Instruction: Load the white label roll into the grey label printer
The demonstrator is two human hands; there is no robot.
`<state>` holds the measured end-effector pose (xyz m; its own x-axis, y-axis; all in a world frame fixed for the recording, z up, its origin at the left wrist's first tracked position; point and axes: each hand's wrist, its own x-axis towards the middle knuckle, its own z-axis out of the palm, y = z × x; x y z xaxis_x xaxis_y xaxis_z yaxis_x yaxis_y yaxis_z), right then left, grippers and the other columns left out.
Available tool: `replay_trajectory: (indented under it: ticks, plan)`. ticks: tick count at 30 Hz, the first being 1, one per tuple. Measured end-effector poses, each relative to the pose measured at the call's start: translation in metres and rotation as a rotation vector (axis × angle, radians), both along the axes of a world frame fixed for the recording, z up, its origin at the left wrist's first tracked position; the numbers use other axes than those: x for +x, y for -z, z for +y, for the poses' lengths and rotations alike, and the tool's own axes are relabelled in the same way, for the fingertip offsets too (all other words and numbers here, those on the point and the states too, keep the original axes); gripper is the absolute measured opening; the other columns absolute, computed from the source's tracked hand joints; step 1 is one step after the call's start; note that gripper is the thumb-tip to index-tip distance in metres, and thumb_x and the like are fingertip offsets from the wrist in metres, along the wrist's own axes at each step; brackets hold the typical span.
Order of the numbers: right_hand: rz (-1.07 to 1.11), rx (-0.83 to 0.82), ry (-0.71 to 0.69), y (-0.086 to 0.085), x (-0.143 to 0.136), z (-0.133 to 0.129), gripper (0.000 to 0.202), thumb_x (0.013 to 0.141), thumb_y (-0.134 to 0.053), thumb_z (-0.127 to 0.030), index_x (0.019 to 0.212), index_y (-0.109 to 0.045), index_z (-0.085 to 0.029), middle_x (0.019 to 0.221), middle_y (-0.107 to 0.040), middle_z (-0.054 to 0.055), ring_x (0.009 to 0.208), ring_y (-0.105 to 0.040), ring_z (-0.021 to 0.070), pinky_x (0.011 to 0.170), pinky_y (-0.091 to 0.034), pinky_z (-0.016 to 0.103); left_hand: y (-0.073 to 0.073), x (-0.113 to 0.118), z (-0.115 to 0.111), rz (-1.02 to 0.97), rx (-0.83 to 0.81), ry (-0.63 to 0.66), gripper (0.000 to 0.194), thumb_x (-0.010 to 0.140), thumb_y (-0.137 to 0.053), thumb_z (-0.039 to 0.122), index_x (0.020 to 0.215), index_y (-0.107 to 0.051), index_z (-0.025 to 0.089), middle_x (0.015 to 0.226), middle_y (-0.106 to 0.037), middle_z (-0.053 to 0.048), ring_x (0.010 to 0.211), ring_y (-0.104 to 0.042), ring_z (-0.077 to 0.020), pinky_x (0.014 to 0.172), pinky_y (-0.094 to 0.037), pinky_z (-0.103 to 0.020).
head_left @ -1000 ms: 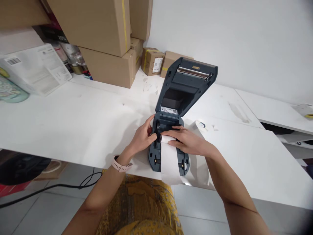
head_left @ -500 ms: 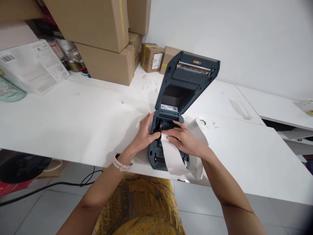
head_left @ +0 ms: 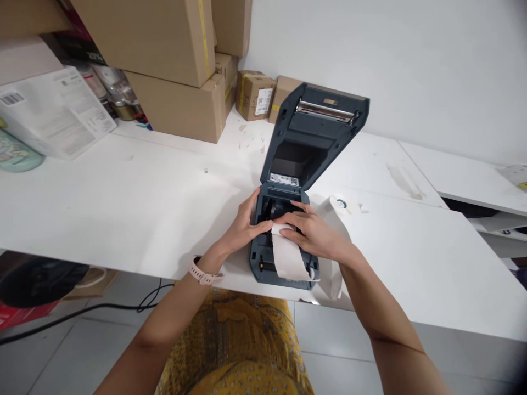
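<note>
A dark grey label printer [head_left: 257, 269] stands at the table's front edge with its lid [head_left: 315, 134] raised. Inside its bay sits a small roll of white label paper [head_left: 281, 228], and a loose strip [head_left: 288, 258] runs from it toward the front. My right hand [head_left: 310, 230] is closed around the roll, fingers over its top and thumb on the paper. My left hand [head_left: 242, 224] grips the printer's left wall; its fingers lie along the outside while the thumb reaches in to the roll's left end. The roll's right end is hidden under my right hand.
Another white paper roll [head_left: 340, 205] with a trailing sheet lies right of the printer on the white table [head_left: 123, 214]. Cardboard boxes [head_left: 177, 104] are stacked at the back left, near a white printed box [head_left: 57, 112] and a green bottle [head_left: 18, 153]. A black cable [head_left: 82, 312] runs below.
The loose paper strip has drawn back, its end now lying at the printer's front edge instead of hanging past it. Both hands have hardly moved.
</note>
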<state>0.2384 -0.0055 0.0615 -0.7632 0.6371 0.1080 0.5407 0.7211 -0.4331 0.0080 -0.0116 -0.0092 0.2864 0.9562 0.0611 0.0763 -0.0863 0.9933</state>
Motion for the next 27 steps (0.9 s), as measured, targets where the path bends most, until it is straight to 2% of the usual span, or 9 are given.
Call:
replay_trajectory:
  ticks: [3,8,14,18,24,27]
  plan:
    - [-0.005,0.023,0.002,0.0,0.0,-0.003,0.025,0.108,-0.047,-0.028,0.124,-0.065,-0.021,0.107,-0.079,0.005,0.105,-0.076,0.024,0.129,-0.033,0.062,0.001,0.0,0.001,-0.019,-0.009,0.016,0.105,0.085,-0.076,0.061,0.169,-0.019,0.031,0.178,-0.018,-0.01,0.162,-0.019,-0.0405,0.131,-0.022,-0.061]
    - [-0.015,0.058,0.008,0.001,0.001,-0.009,0.031,0.109,-0.045,-0.03,0.134,-0.061,-0.022,0.124,-0.078,0.008,0.116,-0.073,0.0255,0.129,-0.03,0.065,0.0,0.001,0.002,-0.05,0.007,0.031,0.107,0.084,-0.077,0.058,0.169,-0.018,0.028,0.175,-0.024,-0.013,0.16,-0.028,-0.0405,0.13,-0.026,-0.06]
    - [0.005,0.076,-0.003,0.003,0.006,-0.015,0.037,0.109,-0.045,-0.029,0.145,-0.055,-0.027,0.136,-0.075,0.006,0.124,-0.071,0.025,0.131,-0.026,0.066,-0.007,0.001,0.001,-0.055,0.005,0.044,0.105,0.086,-0.077,0.055,0.169,-0.019,0.027,0.173,-0.03,-0.015,0.156,-0.037,-0.0397,0.125,-0.036,-0.058]
    - [0.021,0.056,-0.032,0.004,0.01,-0.017,0.044,0.108,-0.05,-0.039,0.152,-0.049,-0.03,0.143,-0.071,0.006,0.125,-0.07,0.0246,0.132,-0.022,0.065,-0.009,0.0,0.001,-0.056,0.002,0.047,0.105,0.085,-0.077,0.053,0.169,-0.019,0.026,0.171,-0.036,-0.015,0.155,-0.038,-0.0396,0.123,-0.04,-0.057]
    - [0.027,0.007,-0.005,0.005,0.012,-0.019,0.056,0.102,-0.058,-0.056,0.15,-0.047,-0.028,0.14,-0.071,0.007,0.129,-0.069,0.0267,0.134,-0.016,0.063,-0.008,0.0,0.002,-0.059,0.016,0.047,0.106,0.084,-0.077,0.051,0.169,-0.018,0.025,0.165,-0.045,-0.016,0.15,-0.045,-0.0398,0.118,-0.047,-0.054]
    - [0.042,-0.015,0.008,0.004,0.011,-0.02,0.048,0.102,-0.059,-0.055,0.14,-0.052,-0.028,0.141,-0.071,0.007,0.132,-0.067,0.027,0.134,-0.014,0.065,-0.008,0.001,0.002,-0.055,0.014,0.049,0.105,0.085,-0.076,0.047,0.169,-0.017,0.023,0.161,-0.05,-0.016,0.148,-0.048,-0.0392,0.117,-0.048,-0.054]
